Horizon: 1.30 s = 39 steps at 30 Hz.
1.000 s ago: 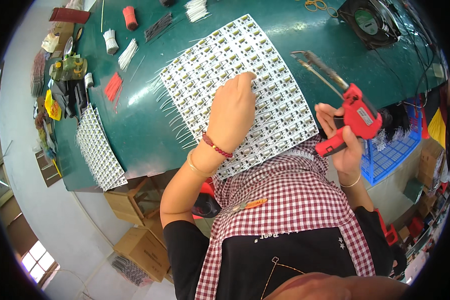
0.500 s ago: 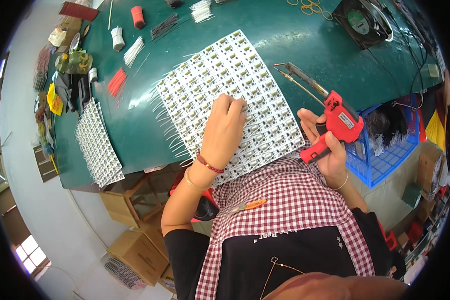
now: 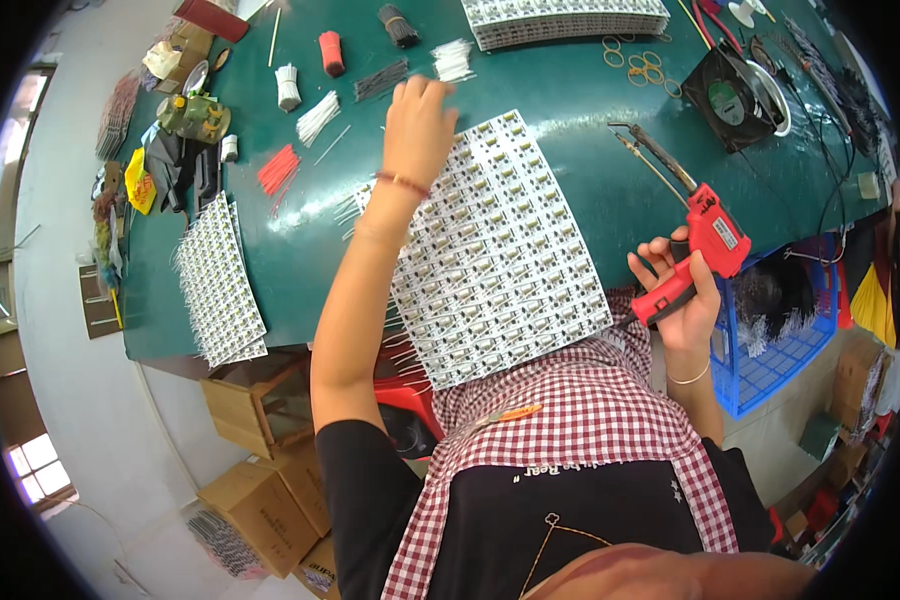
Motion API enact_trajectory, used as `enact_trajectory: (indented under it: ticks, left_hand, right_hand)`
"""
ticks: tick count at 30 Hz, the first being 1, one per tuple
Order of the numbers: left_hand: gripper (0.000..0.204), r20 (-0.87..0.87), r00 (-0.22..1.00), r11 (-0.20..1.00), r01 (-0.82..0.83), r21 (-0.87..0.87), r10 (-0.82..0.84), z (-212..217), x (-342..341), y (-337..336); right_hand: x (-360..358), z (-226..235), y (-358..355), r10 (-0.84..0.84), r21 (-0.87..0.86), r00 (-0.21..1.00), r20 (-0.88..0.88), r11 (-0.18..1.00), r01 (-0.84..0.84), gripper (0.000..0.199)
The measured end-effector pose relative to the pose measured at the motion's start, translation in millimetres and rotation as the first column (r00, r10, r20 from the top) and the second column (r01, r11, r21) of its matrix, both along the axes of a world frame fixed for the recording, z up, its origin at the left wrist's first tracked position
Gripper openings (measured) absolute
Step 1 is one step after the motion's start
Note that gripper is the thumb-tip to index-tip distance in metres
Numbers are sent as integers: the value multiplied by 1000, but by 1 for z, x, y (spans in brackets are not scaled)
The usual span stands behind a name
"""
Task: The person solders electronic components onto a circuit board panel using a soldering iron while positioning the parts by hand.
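- Head view, clock taken from the middle of the circuit-board sheet [image 3: 500,265]: this white sheet, set with rows of small components, lies on the green bench [image 3: 305,250], its 6 o'clock end reaching the checked apron [image 3: 580,420].
- At 11 o'clock, the left hand [image 3: 420,130] hangs over the sheet's far corner, fingers bent, near the black wires [image 3: 381,79] and white wires [image 3: 453,60]; whether they pinch anything, I cannot tell.
- At 3 o'clock, the right hand [image 3: 685,300] has its fingers wrapped round the handle of a red soldering gun [image 3: 720,235]. The tip points toward 10 o'clock, apart from the sheet.
- At 10 o'clock lie red wires [image 3: 279,170]; near 9 o'clock, a second board sheet [image 3: 220,290] with pale wires along its edge.
- The step in hand looks like soldering wires to the boards, at a pause between joints.
- The next move probably calls for the left fingers to place a wire end on a pad and the right hand to bring the tip there.
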<state>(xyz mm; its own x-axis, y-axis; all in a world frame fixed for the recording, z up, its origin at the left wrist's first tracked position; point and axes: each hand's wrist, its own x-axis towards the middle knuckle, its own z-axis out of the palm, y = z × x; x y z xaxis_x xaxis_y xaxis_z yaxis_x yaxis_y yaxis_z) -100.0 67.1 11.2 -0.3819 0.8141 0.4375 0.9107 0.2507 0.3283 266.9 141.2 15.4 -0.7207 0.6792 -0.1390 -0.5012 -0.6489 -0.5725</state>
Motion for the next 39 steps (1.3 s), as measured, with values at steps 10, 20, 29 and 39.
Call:
enact_trajectory:
  ticks: [10, 20, 29, 39]
  left_hand:
    - [11, -34, 993, 983, -116, -142, 112, -38, -45, 60]
    - [8, -140, 989, 998, 49, 30, -45, -46, -48, 52]
    - [12, 370, 908, 967, 118, 225, -197, -1, 43, 12]
    - [11, 747, 596, 955, 211, 206, -293, 49, 170, -53]
  right_hand:
    - [-1, 18, 2, -86, 116, 995, 41, 990, 81, 30]
    - [-19, 37, 20, -95, 197, 995, 25, 977, 88, 31]
    - [-33, 46, 5, -152, 326, 940, 305, 944, 48, 32]
    - [-63, 61, -34, -130, 482, 789, 601, 846, -227, 37]
